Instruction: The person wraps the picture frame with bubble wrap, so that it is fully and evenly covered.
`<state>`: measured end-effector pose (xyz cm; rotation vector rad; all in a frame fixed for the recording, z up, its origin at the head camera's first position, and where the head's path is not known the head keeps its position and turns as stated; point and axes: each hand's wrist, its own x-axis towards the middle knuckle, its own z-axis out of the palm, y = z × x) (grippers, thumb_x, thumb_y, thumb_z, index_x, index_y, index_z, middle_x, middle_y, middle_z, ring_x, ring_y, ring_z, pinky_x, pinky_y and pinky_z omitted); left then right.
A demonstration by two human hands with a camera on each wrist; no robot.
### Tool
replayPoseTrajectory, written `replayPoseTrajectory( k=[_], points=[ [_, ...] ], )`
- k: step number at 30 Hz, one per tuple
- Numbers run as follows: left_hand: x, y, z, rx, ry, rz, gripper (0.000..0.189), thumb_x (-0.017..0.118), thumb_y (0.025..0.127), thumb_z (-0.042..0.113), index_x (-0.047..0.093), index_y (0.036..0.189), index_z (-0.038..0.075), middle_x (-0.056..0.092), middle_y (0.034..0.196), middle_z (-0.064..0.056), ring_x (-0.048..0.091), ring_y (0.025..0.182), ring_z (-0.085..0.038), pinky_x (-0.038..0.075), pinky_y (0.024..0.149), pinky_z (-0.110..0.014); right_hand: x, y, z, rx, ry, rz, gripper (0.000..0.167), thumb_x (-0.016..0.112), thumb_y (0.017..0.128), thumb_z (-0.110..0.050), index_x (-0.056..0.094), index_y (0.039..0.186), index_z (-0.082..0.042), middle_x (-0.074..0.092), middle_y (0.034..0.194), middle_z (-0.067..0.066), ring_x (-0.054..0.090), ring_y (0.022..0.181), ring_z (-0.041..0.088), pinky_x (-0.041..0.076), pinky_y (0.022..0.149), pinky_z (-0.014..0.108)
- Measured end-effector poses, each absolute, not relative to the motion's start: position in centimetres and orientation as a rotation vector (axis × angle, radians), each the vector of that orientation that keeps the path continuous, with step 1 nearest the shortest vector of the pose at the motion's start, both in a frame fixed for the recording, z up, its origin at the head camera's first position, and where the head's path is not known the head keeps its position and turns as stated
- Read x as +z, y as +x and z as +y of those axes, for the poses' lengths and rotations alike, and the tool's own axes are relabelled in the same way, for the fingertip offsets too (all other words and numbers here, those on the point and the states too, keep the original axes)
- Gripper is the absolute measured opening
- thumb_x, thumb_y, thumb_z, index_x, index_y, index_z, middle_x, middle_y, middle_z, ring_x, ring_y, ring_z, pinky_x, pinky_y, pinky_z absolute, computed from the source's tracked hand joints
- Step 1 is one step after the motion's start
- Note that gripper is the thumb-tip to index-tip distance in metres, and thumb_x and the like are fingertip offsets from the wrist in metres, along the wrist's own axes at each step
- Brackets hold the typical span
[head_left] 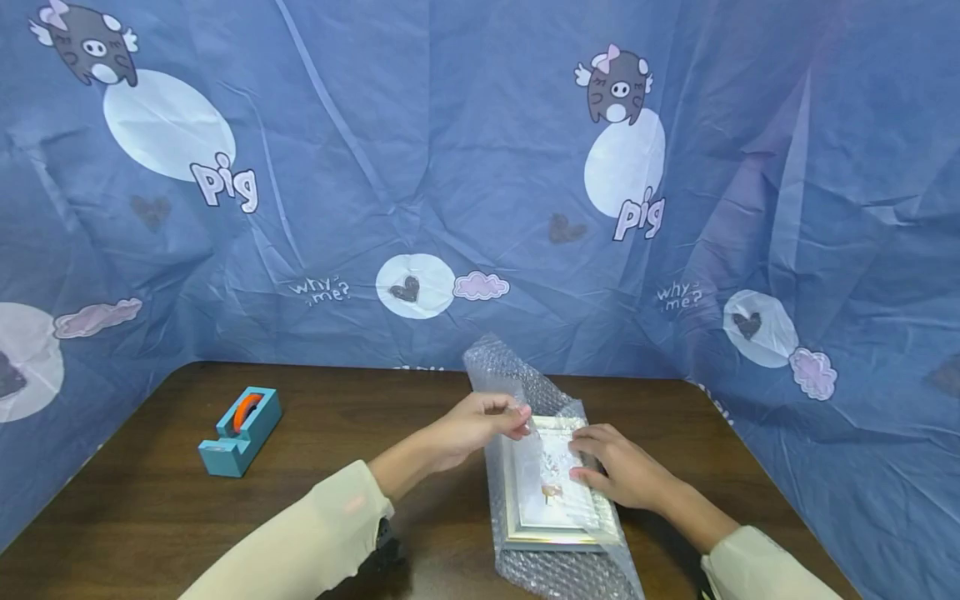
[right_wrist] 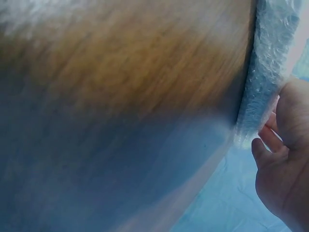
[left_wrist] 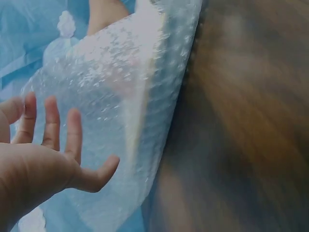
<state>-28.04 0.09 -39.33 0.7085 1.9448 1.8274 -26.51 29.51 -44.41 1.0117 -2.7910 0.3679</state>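
A picture frame point(head_left: 555, 540) with a pale gold border lies on a sheet of bubble wrap point(head_left: 566, 577), whose side flaps fold over its edges. My left hand point(head_left: 480, 427) pinches the wrap's left flap between thumb and index finger above the frame; in the left wrist view the other fingers of this left hand point(left_wrist: 53, 150) are spread apart. On the frame's right side rests my right hand point(head_left: 626, 468), its fingers lying over the wrapped edge. The right wrist view has that right hand point(right_wrist: 285, 150) beside the bubble-wrapped edge point(right_wrist: 270, 58).
A blue tape dispenser point(head_left: 258, 425) with an orange roll point(head_left: 246, 412) stands at the left on the dark wooden table point(head_left: 360, 417). Behind the table and along its sides hangs a blue printed cloth point(head_left: 480, 167). The wrap's far end rises near the back edge.
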Motion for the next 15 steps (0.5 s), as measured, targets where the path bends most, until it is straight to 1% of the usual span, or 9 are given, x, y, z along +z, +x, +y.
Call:
replayPoseTrajectory(
  k=[1,3,6,8,9,10,11,13,15],
  points=[
    [-39.5,-28.1,0.7,1.836,0.710,1.946,0.028,0.059,0.106,0.024,0.068,0.104,-0.002,0.073,0.109,-0.015,0.070,0.102,-0.026,0.043,0.107,-0.049,-44.5,-26.6,29.5,0.368,1.010,-2.783,0.043,0.071,0.098,-0.029,0.066,0.128,0.001,0.063,0.133,0.016,0.055,0.127,0.036,0.047,0.104,0.053],
    [-39.9,-28.1,1.7,1.850,0.712,1.956,0.031,0.059,0.105,0.024,0.067,0.108,-0.006,0.073,0.109,-0.018,0.069,0.100,-0.027,0.045,0.104,-0.046,-44.6,-26.6,29.4,0.376,0.991,-2.765,0.046,0.074,0.096,-0.029,0.065,0.129,0.001,0.063,0.133,0.016,0.055,0.127,0.036,0.046,0.105,0.053],
    [-40.4,-28.1,3.1,1.855,0.724,1.973,0.034,0.060,0.105,0.023,0.066,0.113,-0.010,0.073,0.104,-0.016,0.066,0.098,-0.028,0.047,0.101,-0.050,-44.6,-26.6,29.5,0.382,0.902,-2.768,0.057,0.078,0.092,-0.036,0.063,0.133,0.000,0.059,0.136,0.016,0.053,0.128,0.037,0.049,0.101,0.054],
    [-40.7,-28.0,3.9,1.844,0.739,2.001,0.034,0.061,0.104,0.023,0.068,0.112,-0.010,0.072,0.099,-0.011,0.064,0.099,-0.031,0.048,0.098,-0.053,-44.6,-26.6,29.6,0.389,0.830,-2.783,0.065,0.080,0.089,-0.042,0.062,0.134,0.001,0.057,0.135,0.015,0.053,0.126,0.036,0.051,0.098,0.054],
    [-40.8,-27.9,4.3,1.832,0.750,2.017,0.032,0.062,0.104,0.022,0.069,0.111,-0.009,0.072,0.098,-0.010,0.064,0.099,-0.030,0.049,0.097,-0.053,-44.6,-26.7,29.7,0.396,0.792,-2.797,0.068,0.081,0.088,-0.044,0.062,0.135,0.001,0.056,0.134,0.015,0.053,0.124,0.035,0.052,0.096,0.053],
    [-41.0,-27.9,4.7,1.819,0.772,2.033,0.030,0.064,0.103,0.021,0.071,0.110,-0.007,0.072,0.098,-0.009,0.064,0.099,-0.029,0.050,0.096,-0.050,-44.6,-26.7,29.7,0.406,0.763,-2.815,0.070,0.081,0.087,-0.045,0.061,0.135,0.002,0.056,0.132,0.014,0.054,0.122,0.034,0.053,0.094,0.051],
    [-41.1,-27.8,5.0,1.801,0.797,2.045,0.027,0.064,0.102,0.019,0.072,0.109,-0.007,0.072,0.099,-0.010,0.064,0.098,-0.026,0.051,0.095,-0.046,-44.6,-26.7,29.8,0.420,0.743,-2.828,0.070,0.082,0.086,-0.044,0.061,0.134,0.002,0.056,0.130,0.013,0.056,0.119,0.032,0.054,0.092,0.050],
    [-41.2,-27.5,5.7,1.744,0.847,2.069,0.024,0.065,0.102,0.017,0.074,0.105,-0.005,0.073,0.102,-0.012,0.066,0.098,-0.022,0.053,0.092,-0.039,-44.7,-26.8,29.8,0.448,0.730,-2.839,0.065,0.084,0.086,-0.036,0.062,0.132,0.004,0.057,0.125,0.011,0.058,0.114,0.029,0.054,0.091,0.047],
    [-41.3,-27.2,6.2,1.675,0.914,2.093,0.020,0.066,0.101,0.015,0.075,0.102,-0.003,0.073,0.102,-0.014,0.065,0.092,-0.013,0.053,0.086,-0.029,-44.9,-26.9,29.9,0.474,0.742,-2.825,0.059,0.084,0.084,-0.026,0.063,0.128,0.006,0.058,0.122,0.010,0.061,0.110,0.026,0.055,0.089,0.045]
  ],
)
